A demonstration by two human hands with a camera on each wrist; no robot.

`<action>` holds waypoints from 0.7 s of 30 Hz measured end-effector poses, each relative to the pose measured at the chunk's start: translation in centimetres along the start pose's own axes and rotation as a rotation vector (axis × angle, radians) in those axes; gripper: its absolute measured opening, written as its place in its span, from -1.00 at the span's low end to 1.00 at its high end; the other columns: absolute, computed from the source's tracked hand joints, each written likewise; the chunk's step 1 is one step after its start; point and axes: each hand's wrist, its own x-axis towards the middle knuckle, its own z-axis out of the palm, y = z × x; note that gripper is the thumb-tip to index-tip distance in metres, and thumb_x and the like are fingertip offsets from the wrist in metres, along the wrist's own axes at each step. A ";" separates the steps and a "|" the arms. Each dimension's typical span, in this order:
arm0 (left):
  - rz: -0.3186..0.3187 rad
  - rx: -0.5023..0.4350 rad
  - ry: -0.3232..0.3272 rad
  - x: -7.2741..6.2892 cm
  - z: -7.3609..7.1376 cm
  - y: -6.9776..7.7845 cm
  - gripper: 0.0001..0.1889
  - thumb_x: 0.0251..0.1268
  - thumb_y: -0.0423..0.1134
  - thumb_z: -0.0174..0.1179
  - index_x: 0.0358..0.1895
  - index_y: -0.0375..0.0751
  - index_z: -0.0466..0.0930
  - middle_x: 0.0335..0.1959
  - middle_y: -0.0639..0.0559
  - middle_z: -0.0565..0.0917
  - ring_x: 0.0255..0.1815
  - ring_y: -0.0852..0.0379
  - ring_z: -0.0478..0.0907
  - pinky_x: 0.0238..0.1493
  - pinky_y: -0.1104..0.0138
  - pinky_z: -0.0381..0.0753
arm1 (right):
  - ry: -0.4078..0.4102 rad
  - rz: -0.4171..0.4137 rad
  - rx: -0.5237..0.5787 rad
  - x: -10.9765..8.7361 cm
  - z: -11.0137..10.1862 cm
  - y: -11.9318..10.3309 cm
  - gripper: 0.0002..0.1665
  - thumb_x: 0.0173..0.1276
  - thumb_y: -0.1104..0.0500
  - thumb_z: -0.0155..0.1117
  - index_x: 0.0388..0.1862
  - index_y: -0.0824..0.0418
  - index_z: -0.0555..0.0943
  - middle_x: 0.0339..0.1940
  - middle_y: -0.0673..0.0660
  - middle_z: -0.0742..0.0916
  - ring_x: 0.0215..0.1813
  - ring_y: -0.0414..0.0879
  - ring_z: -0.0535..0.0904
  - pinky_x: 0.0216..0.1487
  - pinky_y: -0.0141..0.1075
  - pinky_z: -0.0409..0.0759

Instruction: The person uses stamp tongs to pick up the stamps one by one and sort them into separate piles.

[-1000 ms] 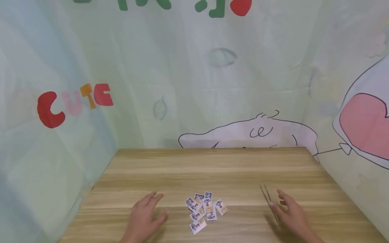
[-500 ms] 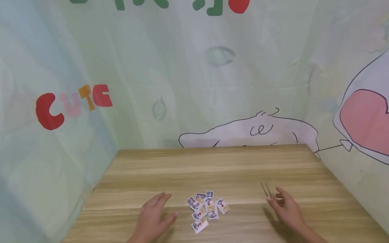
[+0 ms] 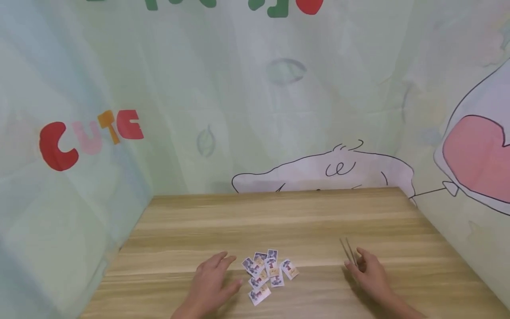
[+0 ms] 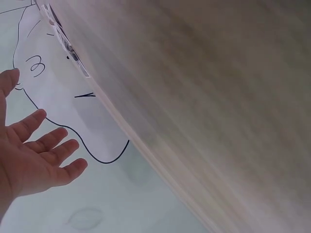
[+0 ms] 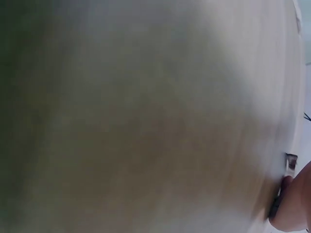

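Observation:
Several small stamps with white borders point(image 3: 273, 266) lie in a loose, overlapping cluster on the wooden table. To their left my left hand point(image 3: 213, 283) hovers low with its fingers spread and holds nothing. In the left wrist view the left hand point(image 4: 39, 160) shows its palm and parted fingers. On the right my right hand point(image 3: 372, 277) closes thumb and fingers around a pair of thin metal tweezers point(image 3: 349, 252). The tweezers' two prongs point away from me, apart at the tips, and their rear end is hidden by the hand. In the right wrist view only part of the right hand point(image 5: 295, 201) shows.
The wooden tabletop point(image 3: 275, 221) reaches back to a printed cloth backdrop point(image 3: 239, 88) that also hangs along both sides. One stamp point(image 3: 289, 269) lies a little apart at the cluster's right, and another point(image 3: 260, 294) sits nearest me.
My left hand has moved right, closer to the stamps. My right hand has shifted left over the tweezers, its thumb and fingers drawing in on them. The stamps have stayed put.

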 end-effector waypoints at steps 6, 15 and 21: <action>0.030 0.009 -0.032 0.1 0.7 0.4 -0.45 0.03 0.03 0.28 0.06 -0.24 0.54 0.10 -0.28 0.49 0.13 -0.20 0.40 0.06 -0.16 0.35 | 0.072 -0.026 -0.061 -0.3 0.5 0.1 -0.31 0.22 0.13 0.31 0.14 0.60 0.35 -0.38 0.19 0.61 -0.32 0.04 0.59 -0.33 -0.14 0.58; 0.091 -0.011 -0.117 0.6 1.7 1.1 -0.41 0.03 0.05 0.26 0.10 -0.25 0.51 0.10 -0.30 0.49 0.13 -0.21 0.40 0.09 -0.12 0.34 | 0.083 -0.007 -0.153 0.2 0.5 -0.1 -0.36 0.23 0.13 0.29 0.10 0.59 0.39 -0.43 0.17 0.59 -0.35 0.02 0.52 -0.34 -0.10 0.54; 0.117 -0.039 -0.181 0.7 1.8 1.1 -0.39 0.05 0.05 0.24 0.14 -0.24 0.48 0.12 -0.28 0.47 0.12 -0.18 0.41 0.06 -0.10 0.38 | 0.054 0.032 -0.209 0.4 0.9 0.2 -0.36 0.22 0.09 0.28 0.12 0.54 0.41 -0.42 0.15 0.59 -0.40 -0.05 0.46 -0.43 -0.21 0.47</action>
